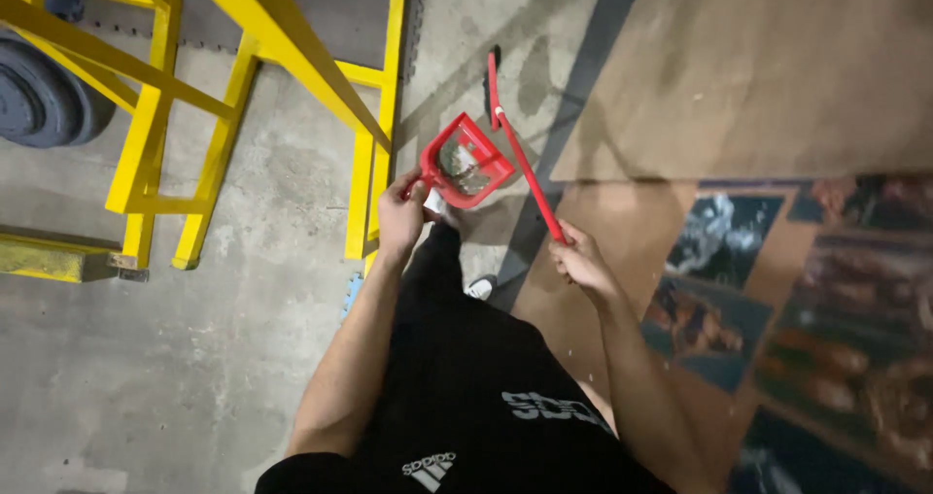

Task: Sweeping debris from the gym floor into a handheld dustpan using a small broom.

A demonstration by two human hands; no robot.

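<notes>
A: Concrete floor point(146, 358), grey and stained, fills the left half of the view; which item is carried above it?

B: Red dustpan point(465, 161), holding pale debris, tilted over the floor beside the yellow frame point(374, 154). Its handle runs down-left into the left hand point(400, 214), whose fingers are wrapped tight round it, so the pan sits just above and right of the fist.

A: And the other hand?

B: Right hand point(580, 258), clenched on the lower end of a red stick point(520, 154); the shaft rises up-left, passing just beside the pan's right edge. Brown board point(768, 67) lies to the right, dark wheel point(39, 96) at upper left.
</notes>
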